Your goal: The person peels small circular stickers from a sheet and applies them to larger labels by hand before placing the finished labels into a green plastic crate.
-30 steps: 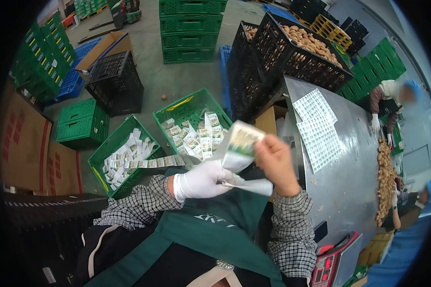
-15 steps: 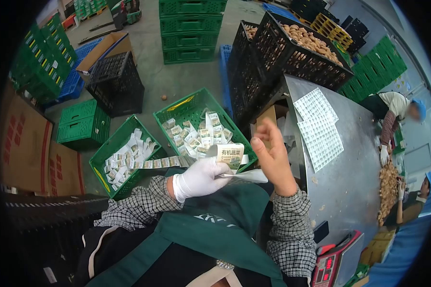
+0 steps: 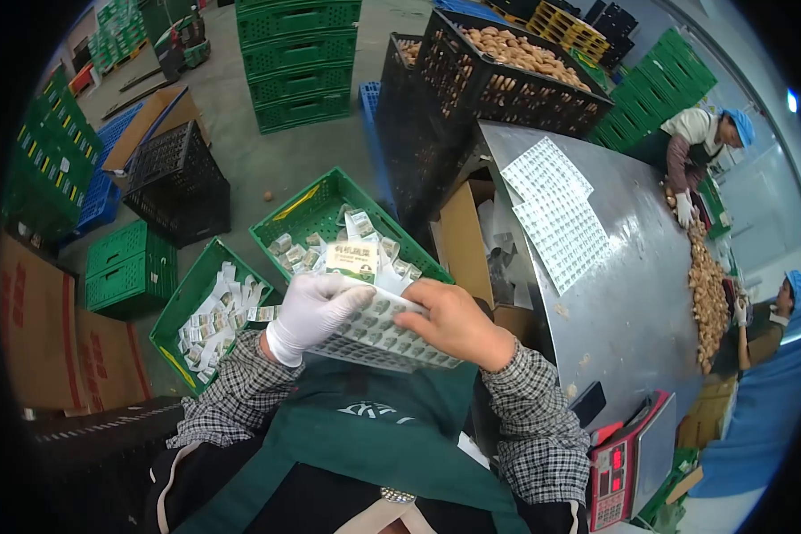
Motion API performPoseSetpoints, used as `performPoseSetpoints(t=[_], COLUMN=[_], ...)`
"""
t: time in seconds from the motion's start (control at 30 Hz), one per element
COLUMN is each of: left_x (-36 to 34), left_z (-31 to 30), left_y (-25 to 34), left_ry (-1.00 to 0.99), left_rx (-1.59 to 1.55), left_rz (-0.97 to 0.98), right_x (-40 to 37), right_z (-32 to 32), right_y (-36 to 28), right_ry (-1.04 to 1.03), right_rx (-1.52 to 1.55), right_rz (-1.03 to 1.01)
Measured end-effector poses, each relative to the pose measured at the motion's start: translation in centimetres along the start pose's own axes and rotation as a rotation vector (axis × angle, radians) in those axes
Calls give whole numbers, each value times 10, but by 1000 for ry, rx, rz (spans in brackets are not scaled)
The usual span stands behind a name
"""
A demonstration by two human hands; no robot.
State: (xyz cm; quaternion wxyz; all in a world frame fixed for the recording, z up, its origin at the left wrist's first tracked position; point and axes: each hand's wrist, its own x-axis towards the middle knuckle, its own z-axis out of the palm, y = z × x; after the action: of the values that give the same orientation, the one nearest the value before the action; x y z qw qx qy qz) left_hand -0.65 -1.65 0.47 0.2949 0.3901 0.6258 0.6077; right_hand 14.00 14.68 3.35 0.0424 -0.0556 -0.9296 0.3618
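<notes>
My left hand point(image 3: 316, 313), in a white glove, is closed on the left edge of a sheet of small printed labels point(image 3: 387, 334). A larger label with printed characters point(image 3: 351, 260) stands up just above its fingers. My bare right hand point(image 3: 454, 322) pinches the sheet's upper edge on the other side. Behind the hands sits a green crate point(image 3: 280, 219) holding a heap of label strips point(image 3: 308, 258). Another green crate point(image 3: 180, 307) at the left holds more strips point(image 3: 218, 325), and a strip runs from it toward my left hand.
On the metal table point(image 3: 632, 311) at the right lie label sheets point(image 3: 561, 233), a red scale point(image 3: 610, 481), a dark phone point(image 3: 587, 403) and brown produce point(image 3: 707, 294). Two co-workers point(image 3: 699, 133) in blue caps work beyond it. Black crates point(image 3: 507, 89) and stacked green crates point(image 3: 298, 62) stand behind.
My right hand has come down from its raised, empty position and now grips the sheet. The sheet has unfolded between both hands, showing its printed labels. The view has shifted to the right.
</notes>
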Motion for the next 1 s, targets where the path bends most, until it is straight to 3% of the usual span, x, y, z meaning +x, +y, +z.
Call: performPoseSetpoints(t=[0.03, 0.13, 0.17, 0.2, 0.3, 0.4, 0.47, 0.5, 0.6, 0.7, 0.8, 1.0], left_x=[2, 7, 7, 7, 3, 3, 7, 9, 10, 11, 11, 7], left_z=[2, -9, -4, -1, 5, 9, 2, -2, -14, -13, -7, -9], left_y=[3, 2, 6, 9, 6, -13, -12, -13, -19, -22, -20, -26], left_ry=[33, -45, -49, -84, -143, 23, 105, 153, 224, 234, 231, 182], left_rx=[-35, 106, -157, -190, -222, -241, -248, -310, -412, -468, -467, -615], left_rz=[49, -90, -149, -128, -58, -96, 34, 11, 25, 56, 69, -16], right_x=[-1, 1, 1, 0, 1, -5, -11, -18, -40, -47, -47, -38], right_z=[-3, -16, -20, -22, -21, -20, -33, -40, -50, -38, -34, -29], right_y=[-1, -3, -3, -3, 4, 1, 2, 4, 29, 44, 41, 25], right_ry=[-29, -92, -100, -109, -109, 134, 455, 609, 739, 670, 627, 800], right_rx=[42, 117, 104, 91, 30, -76, -103, -112, 247, 616, 703, 826], right_rz=[32, 107, 119, 131, -15, -43, -46, -47, 240, 207, 174, -98])
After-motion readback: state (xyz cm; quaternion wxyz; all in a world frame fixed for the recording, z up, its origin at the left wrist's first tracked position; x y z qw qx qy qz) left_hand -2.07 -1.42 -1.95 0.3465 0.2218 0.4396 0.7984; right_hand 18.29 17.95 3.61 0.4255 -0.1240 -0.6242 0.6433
